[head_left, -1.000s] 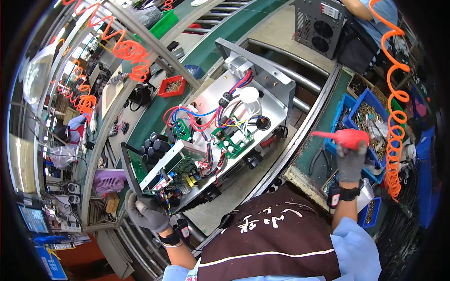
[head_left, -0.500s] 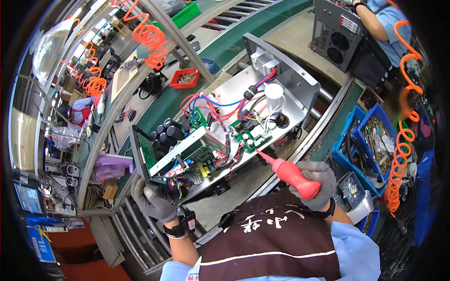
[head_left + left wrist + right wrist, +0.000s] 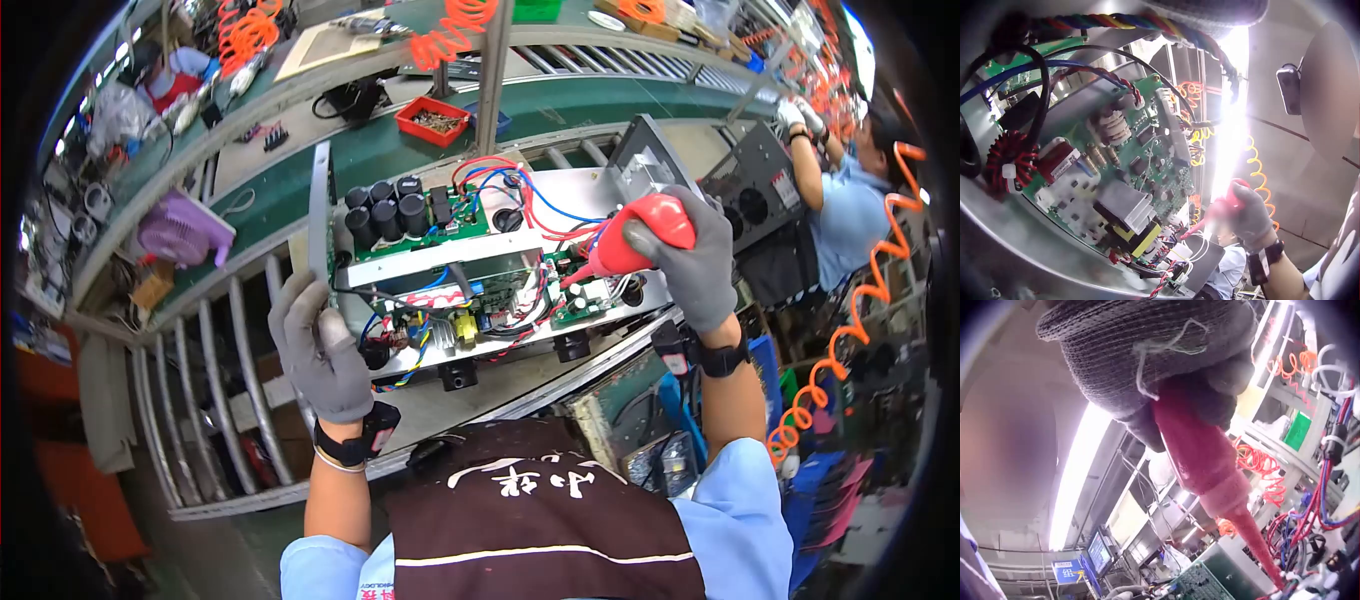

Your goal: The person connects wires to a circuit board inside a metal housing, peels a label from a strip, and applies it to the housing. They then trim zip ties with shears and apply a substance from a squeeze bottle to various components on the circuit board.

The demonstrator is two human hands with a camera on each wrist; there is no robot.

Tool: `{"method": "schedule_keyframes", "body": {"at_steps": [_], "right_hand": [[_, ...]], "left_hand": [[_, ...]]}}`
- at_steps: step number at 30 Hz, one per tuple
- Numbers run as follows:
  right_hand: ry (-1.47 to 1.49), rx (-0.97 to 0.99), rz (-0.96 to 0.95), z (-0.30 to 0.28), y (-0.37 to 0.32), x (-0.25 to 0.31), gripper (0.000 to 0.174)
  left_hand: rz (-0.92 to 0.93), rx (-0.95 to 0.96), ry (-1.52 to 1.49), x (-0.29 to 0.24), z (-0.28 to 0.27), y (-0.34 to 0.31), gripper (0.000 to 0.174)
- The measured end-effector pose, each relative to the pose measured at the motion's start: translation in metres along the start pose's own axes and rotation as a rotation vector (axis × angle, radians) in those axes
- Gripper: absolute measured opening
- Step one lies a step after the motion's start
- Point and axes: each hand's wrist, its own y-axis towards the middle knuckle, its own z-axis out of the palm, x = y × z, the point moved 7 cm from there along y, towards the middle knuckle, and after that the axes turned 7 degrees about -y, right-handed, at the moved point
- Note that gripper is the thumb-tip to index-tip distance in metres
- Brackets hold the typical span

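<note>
My right hand (image 3: 697, 262), in a grey knit glove, grips a red squeeze bottle (image 3: 640, 240) tilted nozzle-down. Its long pointed nozzle (image 3: 1260, 547) reaches down among the wires and white connectors by the small green circuit board (image 3: 585, 302). Around these parts is an open metal chassis (image 3: 585, 190) with black capacitors (image 3: 385, 212), red and blue wires and a larger circuit board (image 3: 1141, 156). Also gloved, my left hand (image 3: 325, 350) rests at the chassis's left end panel (image 3: 321, 205), its fingers loosely extended. Part of that glove shows dark at the top of the left wrist view.
Metal rollers (image 3: 245, 350) run under and left of the chassis. Behind it stand a red parts tray (image 3: 432, 121) and a metal post (image 3: 493, 80). A purple fan (image 3: 180, 235) is at left. Another person (image 3: 850, 200) works at the right, near an orange coiled hose (image 3: 850, 340).
My right hand has brought the red bottle from the parts bins at right over to the chassis, nozzle now among the wires. My left hand stays by the end panel. The head view has turned.
</note>
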Motion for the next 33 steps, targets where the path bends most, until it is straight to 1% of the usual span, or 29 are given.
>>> {"method": "schedule_keyframes", "body": {"at_steps": [1, 3, 4, 7, 9, 11, 12, 13, 15, 17, 19, 20, 23, 25, 27, 28, 29, 31, 32, 33], "right_hand": [[-0.017, 0.026, -0.017, 0.006, 0.004, 0.004, 0.030], [-0.086, 0.203, -0.041, 0.027, 0.011, 0.009, 0.030], [-0.092, 0.245, -0.030, 0.034, 0.011, 0.011, 0.031], [-0.177, 0.261, -0.102, 0.042, 0.011, 0.020, 0.030], [-0.178, 0.283, -0.095, 0.044, 0.012, 0.023, 0.030], [-0.326, 0.419, -0.068, 0.049, 0.011, 0.033, 0.031], [-0.339, 0.421, -0.200, 0.052, 0.010, 0.042, 0.028], [-0.343, 0.426, -0.201, 0.054, 0.010, 0.043, 0.028], [-0.422, 0.424, -0.491, 0.061, 0.004, 0.063, 0.027], [-0.408, 0.459, -0.525, 0.066, -0.001, 0.071, 0.025], [-0.421, 0.617, -0.619, 0.079, -0.019, 0.078, 0.023], [-0.411, 0.607, -0.694, 0.080, -0.027, 0.085, 0.023], [-0.470, 0.633, -0.765, 0.082, -0.042, 0.089, 0.024], [-0.476, 0.671, -0.756, 0.078, -0.040, 0.086, 0.023], [-0.326, 0.530, -0.419, 0.063, -0.020, 0.069, 0.023], [-0.310, 0.479, -0.366, 0.057, -0.010, 0.068, 0.026], [-0.313, 0.477, -0.365, 0.056, -0.005, 0.066, 0.026], [-0.408, 0.403, -0.325, 0.052, 0.004, 0.056, 0.026], [-0.389, 0.403, -0.281, 0.054, 0.005, 0.052, 0.026], [-0.391, 0.399, -0.279, 0.056, 0.007, 0.049, 0.026]], "left_hand": [[0.017, 0.016, 0.007, 0.002, -0.001, 0.000, 0.025], [0.027, 0.019, -0.026, 0.005, -0.002, -0.001, 0.025], [0.004, -0.001, -0.029, 0.007, -0.002, -0.001, 0.025], [-0.005, -0.035, -0.071, 0.009, -0.004, 0.000, 0.023], [0.056, -0.001, -0.002, 0.007, -0.004, 0.001, 0.024], [0.043, -0.017, -0.013, 0.009, -0.004, 0.000, 0.024], [0.054, -0.015, -0.002, 0.008, -0.004, 0.001, 0.024], [0.066, -0.013, 0.008, 0.007, -0.004, 0.002, 0.024], [0.068, -0.016, 0.008, 0.008, -0.004, 0.002, 0.024], [0.065, -0.019, 0.010, 0.008, -0.005, 0.002, 0.024], [0.063, -0.024, -0.007, 0.008, -0.005, 0.002, 0.024], [0.055, -0.029, -0.005, 0.009, -0.006, 0.002, 0.024], [0.062, -0.022, -0.013, 0.009, -0.005, 0.002, 0.024], [0.104, -0.020, -0.017, 0.008, -0.006, 0.003, 0.025], [0.106, -0.018, -0.010, 0.007, -0.006, 0.005, 0.025], [0.111, -0.009, -0.005, 0.006, -0.006, 0.005, 0.025], [0.112, -0.009, -0.009, 0.006, -0.005, 0.005, 0.025], [0.110, -0.016, -0.005, 0.005, -0.006, 0.005, 0.025], [0.114, -0.015, -0.010, 0.005, -0.006, 0.005, 0.025], [0.113, -0.011, 0.005, 0.005, -0.006, 0.005, 0.025]]}}
